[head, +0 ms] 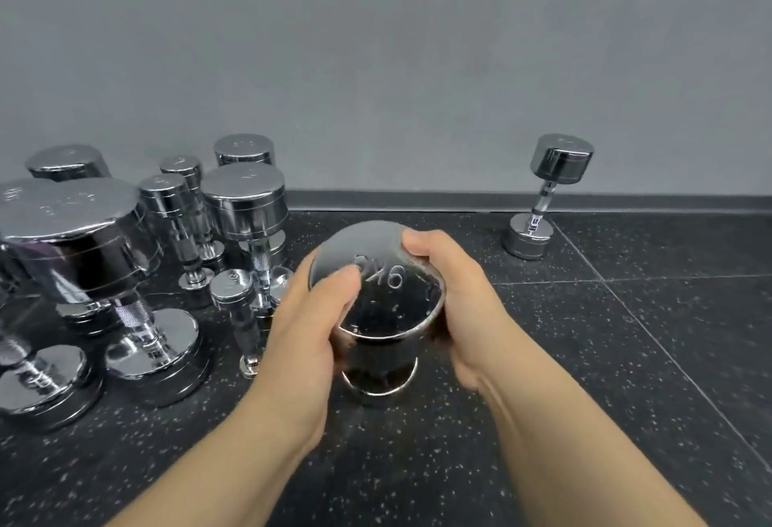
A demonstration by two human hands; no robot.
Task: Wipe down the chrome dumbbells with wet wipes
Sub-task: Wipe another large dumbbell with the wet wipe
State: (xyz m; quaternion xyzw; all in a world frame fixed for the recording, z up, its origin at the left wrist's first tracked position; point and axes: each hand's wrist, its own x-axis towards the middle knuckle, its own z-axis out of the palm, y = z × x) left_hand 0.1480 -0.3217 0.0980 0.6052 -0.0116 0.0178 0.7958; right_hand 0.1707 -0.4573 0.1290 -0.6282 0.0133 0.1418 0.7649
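Note:
A chrome dumbbell [388, 301] stands on end on the black speckled floor in the middle of the view, its flat top face with stamped numbers toward me. My left hand [309, 317] grips the left rim of the upper head, thumb lying on the top face. My right hand [455, 301] grips the right rim, fingertips curled over the far edge. No wet wipe shows in either hand or anywhere on the floor.
A cluster of several chrome dumbbells [104, 259] of different sizes stands on end at the left, close to my left forearm. One small dumbbell [543, 196] stands alone by the grey wall [376, 45] at the back right. Floor tile [626, 359] stretches to the right.

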